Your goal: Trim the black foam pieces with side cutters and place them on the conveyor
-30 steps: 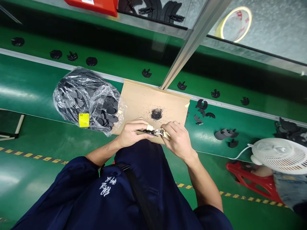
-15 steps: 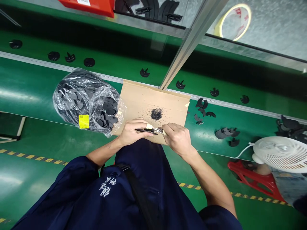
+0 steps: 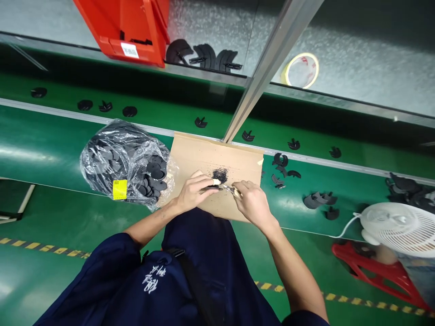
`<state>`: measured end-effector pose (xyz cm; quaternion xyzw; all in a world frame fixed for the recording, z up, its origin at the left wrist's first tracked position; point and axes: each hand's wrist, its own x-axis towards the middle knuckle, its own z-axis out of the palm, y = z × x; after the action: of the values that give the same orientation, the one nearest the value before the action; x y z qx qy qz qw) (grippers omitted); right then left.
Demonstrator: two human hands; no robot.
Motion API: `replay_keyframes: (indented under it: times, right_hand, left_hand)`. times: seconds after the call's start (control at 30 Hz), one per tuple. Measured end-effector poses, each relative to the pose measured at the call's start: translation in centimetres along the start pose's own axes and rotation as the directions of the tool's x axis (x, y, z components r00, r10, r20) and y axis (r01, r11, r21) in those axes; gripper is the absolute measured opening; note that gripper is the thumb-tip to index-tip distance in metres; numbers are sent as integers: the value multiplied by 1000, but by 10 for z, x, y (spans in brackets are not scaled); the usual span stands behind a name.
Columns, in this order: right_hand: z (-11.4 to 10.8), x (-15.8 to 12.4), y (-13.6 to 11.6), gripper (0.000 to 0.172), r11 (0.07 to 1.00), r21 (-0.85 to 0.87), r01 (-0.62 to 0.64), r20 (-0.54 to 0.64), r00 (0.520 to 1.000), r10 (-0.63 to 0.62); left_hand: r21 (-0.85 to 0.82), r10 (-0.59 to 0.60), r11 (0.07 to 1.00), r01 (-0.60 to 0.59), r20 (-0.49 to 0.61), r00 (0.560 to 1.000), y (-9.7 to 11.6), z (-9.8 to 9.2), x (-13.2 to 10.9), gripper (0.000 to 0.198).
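Observation:
My left hand (image 3: 190, 194) is closed on a thin, dark plastic piece (image 3: 211, 189), mostly hidden by the fingers. A pale cover sits on one of its fingertips. Wrapped in my right hand (image 3: 253, 202) is a pair of cutting pliers (image 3: 228, 187) with cream handles, whose metal jaws meet the edge of the dark piece. Both hands are over a sheet of brown cardboard (image 3: 190, 151). Just beyond them on the cardboard lies a small heap of black bits (image 3: 220, 174), with crumbs scattered around it.
Left of the cardboard is a clear plastic bag (image 3: 102, 140) of flat black pieces. Black parts (image 3: 200, 122) line the green belt behind a metal post (image 3: 253, 88). A red bin (image 3: 112, 27) and tape roll (image 3: 302, 70) occupy the upper shelf. A white fan (image 3: 390, 222) stands right.
The view has tilted, so the bench sits lower and more of the red bin shows. Both hands remain together, the pliers still at the dark piece, now slightly nearer the black heap.

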<state>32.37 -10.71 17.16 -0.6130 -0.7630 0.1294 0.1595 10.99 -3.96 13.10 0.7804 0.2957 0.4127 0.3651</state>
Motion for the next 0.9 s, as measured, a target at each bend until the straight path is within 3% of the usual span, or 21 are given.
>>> replay_keyframes:
  times: [0.1, 0.2, 0.3, 0.4, 0.43, 0.5, 0.57, 0.63, 0.73, 0.9]
  right_hand:
    - [9, -4, 1, 16, 923, 375, -82, -11, 996, 92]
    - [15, -4, -4, 16, 857, 512, -64, -56, 993, 107]
    - [13, -4, -11, 13, 942, 327, 69, -151, 988, -20]
    - [6, -7, -20, 23, 977, 37, 208, -141, 969, -201]
    - [3, -8, -23, 24, 971, 7, 240, -127, 963, -237]
    - [-5, -11, -27, 21, 953, 107, 285, -111, 956, -273]
    - [-13, -13, -26, 18, 913, 306, 270, -123, 962, -244]
    - [-19, -14, -22, 18, 893, 401, 206, -145, 976, -160]
    - [-20, -14, -12, 25, 964, 238, 116, -167, 983, -77]
    - [-12, -13, -12, 25, 990, -7, 143, -61, 988, -143]
  left_hand:
    - [-191, -176, 968, 161, -65, 982, -1, 4, -5, 27]
    - [-315, -259, 923, 223, -77, 963, 1, 2, -10, 32]
    - [-197, -161, 967, 164, 29, 986, 3, -9, -12, 21]
    - [31, 12, 999, -18, 191, 981, 5, -22, -11, 17]
    - [83, 53, 994, -75, 232, 971, 6, -26, -11, 22]
    - [122, 108, 982, -147, 275, 955, 8, -29, -11, 28]
    - [86, 138, 983, -165, 255, 957, 10, -30, -12, 29]
    - [19, 137, 989, -143, 204, 969, 13, -28, -14, 27]
    - [-61, 108, 993, -100, 141, 984, 18, -26, -16, 25]
    - [-126, 111, 987, -103, 59, 992, 24, -23, -18, 24]
